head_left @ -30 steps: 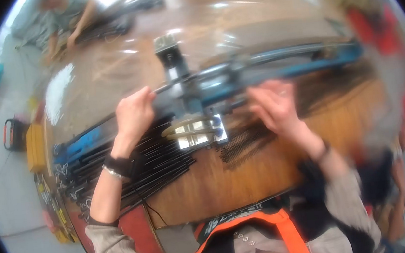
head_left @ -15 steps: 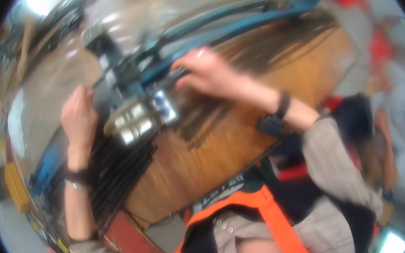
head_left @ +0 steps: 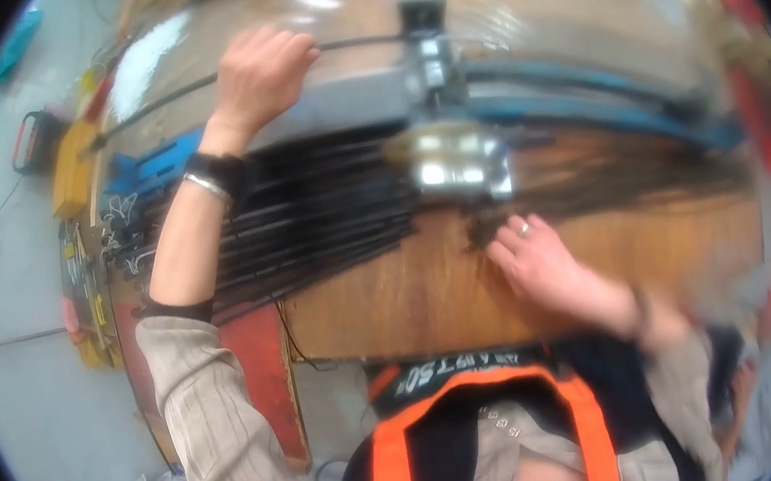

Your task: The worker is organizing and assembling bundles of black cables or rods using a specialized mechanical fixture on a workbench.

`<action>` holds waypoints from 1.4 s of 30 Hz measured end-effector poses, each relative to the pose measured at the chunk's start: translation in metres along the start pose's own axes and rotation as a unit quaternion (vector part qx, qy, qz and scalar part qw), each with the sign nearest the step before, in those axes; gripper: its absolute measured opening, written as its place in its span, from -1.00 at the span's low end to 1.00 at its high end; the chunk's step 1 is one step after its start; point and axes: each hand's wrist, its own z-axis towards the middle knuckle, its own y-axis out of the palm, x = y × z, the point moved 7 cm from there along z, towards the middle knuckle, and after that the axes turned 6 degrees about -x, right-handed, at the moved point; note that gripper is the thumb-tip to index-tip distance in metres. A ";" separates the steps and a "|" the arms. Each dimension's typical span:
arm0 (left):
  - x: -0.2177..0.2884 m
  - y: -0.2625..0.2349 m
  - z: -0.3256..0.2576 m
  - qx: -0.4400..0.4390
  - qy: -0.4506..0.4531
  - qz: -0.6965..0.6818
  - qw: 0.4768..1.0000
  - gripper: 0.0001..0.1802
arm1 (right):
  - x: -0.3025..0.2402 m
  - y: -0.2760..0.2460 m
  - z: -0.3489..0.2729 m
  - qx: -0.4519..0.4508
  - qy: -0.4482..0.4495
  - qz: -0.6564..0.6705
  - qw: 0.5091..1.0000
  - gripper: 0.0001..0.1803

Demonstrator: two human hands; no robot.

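Raised over the far left of the table, my left hand (head_left: 265, 73) is closed around a long, thin black cable (head_left: 351, 43). The cable runs from the left table edge to a metal bench device (head_left: 427, 58) with a dark block on top. In front of that device sits a base with shiny silver blocks (head_left: 450, 160). My right hand (head_left: 538, 257) is low over the bare wood, fingers bent together beside small dark pieces (head_left: 480, 229). Blur hides whether the fingers hold one of them.
Many black cable lengths (head_left: 307, 211) lie in a bundle across the left of the wooden table (head_left: 391, 296). A blue rail (head_left: 578, 107) stretches right from the device. A yellow box (head_left: 73, 170) stands by the left edge, and a red panel (head_left: 263, 375) is at the near left.
My view has swung, so the device appears farther right. My left hand now grips the cable on the far side. The right hand has come away from the device, down toward the near wood.
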 end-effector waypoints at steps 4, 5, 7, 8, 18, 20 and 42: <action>-0.064 0.042 -0.028 -0.087 0.028 -0.006 0.996 -0.94 | -0.008 0.008 0.011 -0.002 0.018 0.065 0.998 -0.77; -0.066 0.047 -0.030 -0.075 -0.003 0.032 0.997 -0.94 | -0.008 0.009 0.014 -0.009 0.014 0.067 0.998 -0.77; -0.059 0.051 -0.049 -0.068 -0.069 0.107 0.990 -0.94 | -0.003 0.003 0.018 -0.003 0.026 0.094 0.995 -0.79; -0.043 0.044 -0.049 -0.076 -0.077 0.097 0.989 -0.94 | -0.001 -0.002 0.013 -0.004 0.042 0.106 0.994 -0.79; 0.172 -0.059 -0.175 -0.202 -0.262 -0.099 0.938 -0.79 | 0.021 -0.012 0.031 0.012 0.071 0.273 0.959 -0.81; 0.176 -0.059 -0.166 -0.186 -0.269 -0.110 0.939 -0.78 | 0.023 -0.013 0.036 0.008 0.057 0.278 0.959 -0.82; 0.217 -0.083 0.022 -0.226 -0.023 -0.204 0.952 -0.65 | 0.038 -0.081 -0.043 0.371 -0.107 -0.027 0.922 -0.43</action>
